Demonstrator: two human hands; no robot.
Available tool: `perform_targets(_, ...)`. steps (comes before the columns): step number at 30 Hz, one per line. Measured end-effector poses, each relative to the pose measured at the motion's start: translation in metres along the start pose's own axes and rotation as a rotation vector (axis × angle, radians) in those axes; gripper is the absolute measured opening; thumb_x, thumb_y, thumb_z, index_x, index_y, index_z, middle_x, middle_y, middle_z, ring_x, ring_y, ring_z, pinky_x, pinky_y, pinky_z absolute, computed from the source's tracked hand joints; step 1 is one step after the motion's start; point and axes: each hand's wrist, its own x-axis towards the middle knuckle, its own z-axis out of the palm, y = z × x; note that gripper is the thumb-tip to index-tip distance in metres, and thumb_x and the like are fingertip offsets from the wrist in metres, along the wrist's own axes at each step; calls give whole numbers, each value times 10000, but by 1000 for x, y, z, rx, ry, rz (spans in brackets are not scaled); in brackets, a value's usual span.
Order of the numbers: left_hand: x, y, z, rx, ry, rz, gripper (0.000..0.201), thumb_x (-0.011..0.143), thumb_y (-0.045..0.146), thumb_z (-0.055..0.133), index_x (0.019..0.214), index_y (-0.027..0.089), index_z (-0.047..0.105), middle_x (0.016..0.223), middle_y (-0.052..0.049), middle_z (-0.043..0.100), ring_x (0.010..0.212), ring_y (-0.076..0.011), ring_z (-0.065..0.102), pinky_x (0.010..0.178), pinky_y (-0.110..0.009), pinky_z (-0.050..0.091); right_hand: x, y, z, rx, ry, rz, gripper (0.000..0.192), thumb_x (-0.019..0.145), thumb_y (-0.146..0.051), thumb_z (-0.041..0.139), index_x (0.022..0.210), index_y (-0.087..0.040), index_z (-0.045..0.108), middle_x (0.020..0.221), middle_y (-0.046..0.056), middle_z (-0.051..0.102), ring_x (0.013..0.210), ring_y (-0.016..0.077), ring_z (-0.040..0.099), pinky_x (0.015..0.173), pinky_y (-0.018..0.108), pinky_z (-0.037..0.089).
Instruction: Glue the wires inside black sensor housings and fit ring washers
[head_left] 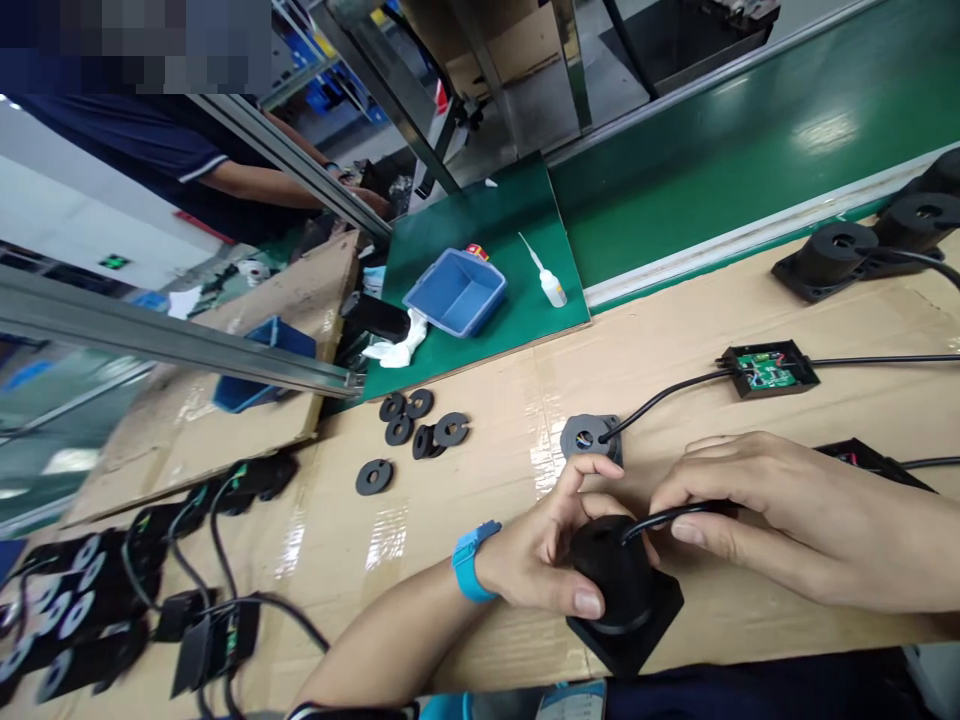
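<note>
My left hand (559, 550), a blue watch on its wrist, grips a black cylindrical housing (619, 580) with a square flange at its base. A black cable (667, 516) comes out of the housing's top, and the fingers of my right hand (765, 515) pinch it a short way along. Just beyond my hands lies a grey round part (589, 437) with a cable running to an open black box (772, 370) that shows a green circuit board. Another dark open box (862, 460) is partly hidden behind my right hand.
Several black slotted rings (375, 477) lie on the cardboard. A blue bin (457, 290) and a white dropper bottle (553, 288) stand on a green board. More black housings (836, 250) sit at right, and cabled assemblies (217, 630) at left. Across the frame, a person's arm (255, 185) shows.
</note>
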Motion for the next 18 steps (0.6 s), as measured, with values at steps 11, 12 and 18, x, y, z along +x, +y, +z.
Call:
perform_targets(11, -5, 25, -10, 1026, -4, 244, 735, 783, 373, 871, 1381, 284, 454, 1165, -106, 730, 1023, -250, 739, 898, -352, 597, -5, 2, 3, -148, -183, -64, 177, 999, -258, 620, 1149, -252, 713, 1097, 29, 763, 1061, 235, 700, 969, 378, 496)
perform_targets(12, -7, 28, -9, 1196, -5, 276, 679, 801, 352, 852, 1366, 273, 484, 1154, -104, 742, 1029, -254, 739, 921, -360, 595, -8, 3, 2, -201, -204, -67, 213, 979, -260, 659, 1186, -243, 707, 1128, 39, 760, 1100, 250, 689, 1022, 408, 481)
perform_targets(18, -39, -8, -18, 1666, 393, 437, 799, 781, 419, 838, 1482, 302, 474, 1206, -126, 720, 1141, -339, 709, 949, -448, 616, -46, 25, -13, -574, 160, 165, 1054, 768, -653, 812, 1580, -132, 388, 1568, 224, 479, 1479, 391, 403, 1230, 622, 299)
